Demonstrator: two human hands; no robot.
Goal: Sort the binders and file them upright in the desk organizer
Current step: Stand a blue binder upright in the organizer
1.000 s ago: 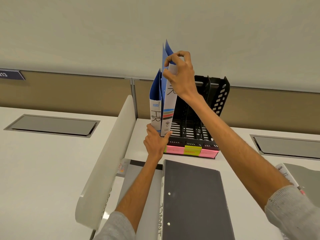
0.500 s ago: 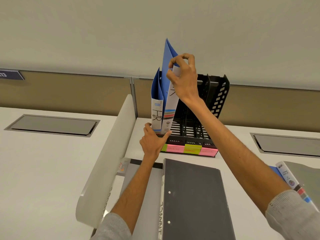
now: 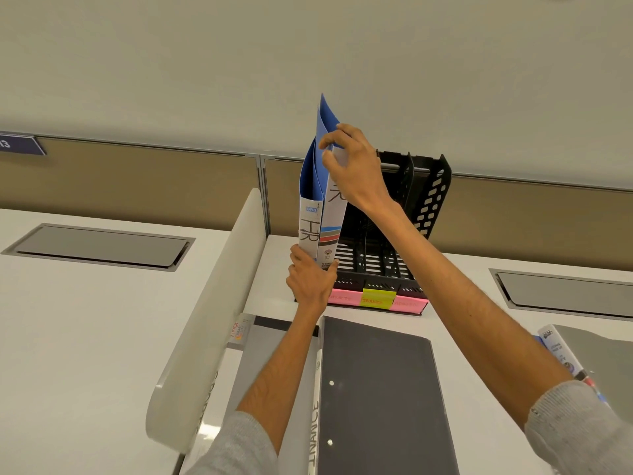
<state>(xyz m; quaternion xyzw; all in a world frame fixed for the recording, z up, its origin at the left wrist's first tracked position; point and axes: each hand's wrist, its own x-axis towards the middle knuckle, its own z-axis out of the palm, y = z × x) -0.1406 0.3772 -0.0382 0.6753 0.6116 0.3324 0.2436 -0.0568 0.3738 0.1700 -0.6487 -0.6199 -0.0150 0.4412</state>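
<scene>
White tabletop runs back to a beige partition, where the black desk organizer stands. Your right hand pinches the top of the taller blue binder, holding it upright at the leftmost slot. Your left hand clasps its foot together with the HR binder, probably to stop them sliding out. The FINANCE binder lies flat, unfiled.

light: bright, even | shadows: soft, faint | focus: sharp | edges: wide-angle bowing
</scene>
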